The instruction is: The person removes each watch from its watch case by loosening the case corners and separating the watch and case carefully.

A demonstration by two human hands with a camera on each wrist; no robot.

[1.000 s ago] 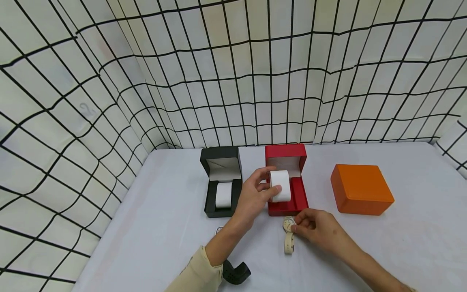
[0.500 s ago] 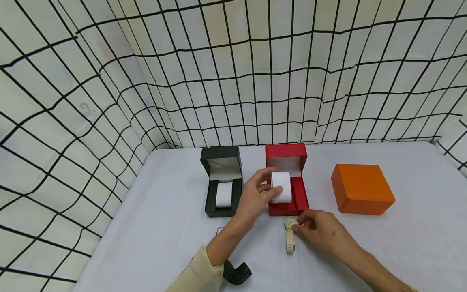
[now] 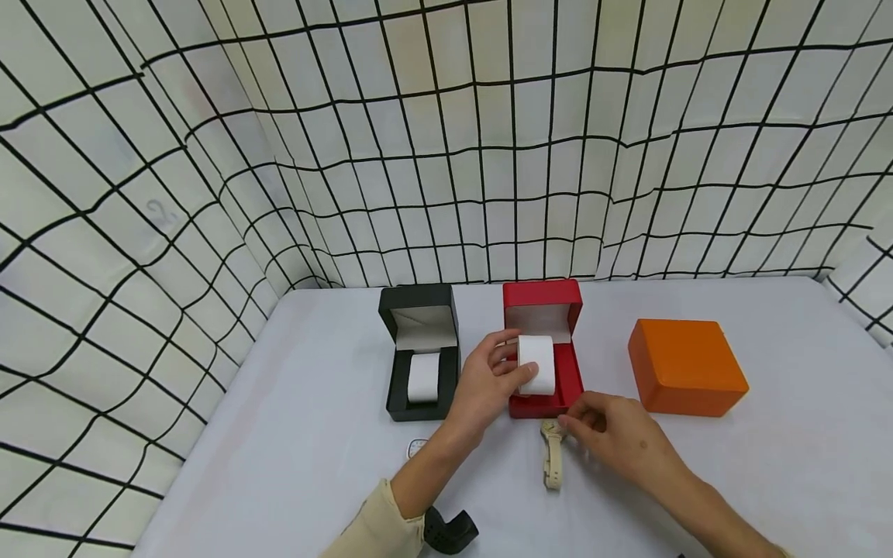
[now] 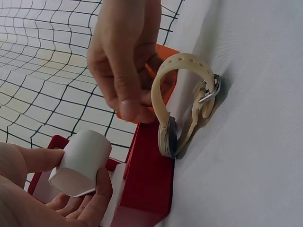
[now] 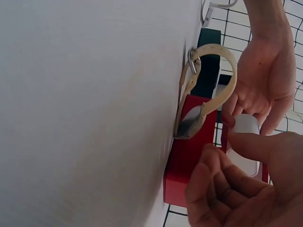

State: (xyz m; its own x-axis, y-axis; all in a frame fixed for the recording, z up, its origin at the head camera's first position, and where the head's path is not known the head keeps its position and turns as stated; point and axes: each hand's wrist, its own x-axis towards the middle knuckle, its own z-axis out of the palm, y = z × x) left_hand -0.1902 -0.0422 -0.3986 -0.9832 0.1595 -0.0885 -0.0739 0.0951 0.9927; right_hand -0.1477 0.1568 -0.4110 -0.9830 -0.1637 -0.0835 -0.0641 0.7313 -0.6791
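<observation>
My left hand (image 3: 484, 384) pinches a white watch cushion (image 3: 536, 364) between thumb and fingers, above the open red watch box (image 3: 570, 372). A cream-strapped watch (image 3: 553, 457) stands on its edge on the white cloth, just in front of that box. Its strap curves up in a loop, with a metal buckle (image 4: 211, 91) at the end. Beside the watch case hovers my right hand (image 3: 621, 434), fingers loosely bent. In the right wrist view, thumb and fingertips are apart from the watch, with nothing between them.
Left of the red box is an open black box (image 3: 399, 387) with its own white cushion (image 3: 423, 377). An orange box (image 3: 687, 364) sits at the right. A black curved object (image 3: 449, 532) and a partly hidden watch (image 3: 416, 447) lie by my left forearm. Netting (image 3: 446, 155) encloses the table.
The watch's strap has turned and straightened out toward me, and its face shows less from above. My right fingers have moved slightly off the watch. The left hand keeps its hold on the cushion.
</observation>
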